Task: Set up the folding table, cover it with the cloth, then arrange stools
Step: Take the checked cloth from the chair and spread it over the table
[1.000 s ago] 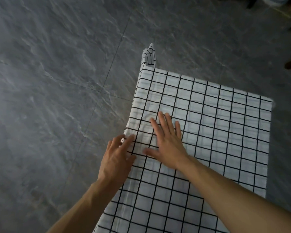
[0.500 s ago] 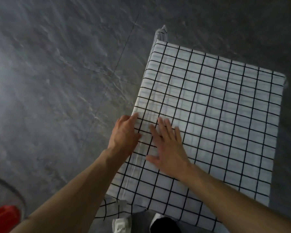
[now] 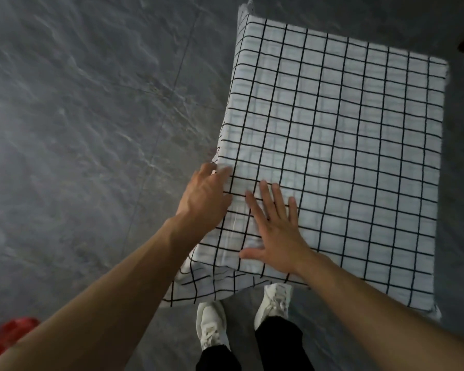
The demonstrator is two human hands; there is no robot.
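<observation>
A white cloth (image 3: pixel 332 145) with a black grid is seen spread over the tabletop, which is hidden beneath it except as a flat rectangular shape. The cloth is draped over the near left corner, where a loose flap hangs down toward the floor (image 3: pixel 78 116), and another fold is seen dropping off the far left corner.

The right hand (image 3: pixel 275 230) is laid flat on the cloth near the near left corner, palm down, with the fingers straight and spread and the thumb stretched out to the side. The left hand (image 3: pixel 204 199) is placed just beside it, at the left edge of the tabletop, its fingers bent over the cloth's edge; whether the cloth is pinched there cannot be told, as the fingertips are blurred. The two hands are held close together but apart, with a strip of cloth between them.

Two white shoes (image 3: pixel 212 325) and dark trouser legs are seen on the grey stone floor just below the near edge. A red object (image 3: pixel 3 336) is partly shown at the lower left.
</observation>
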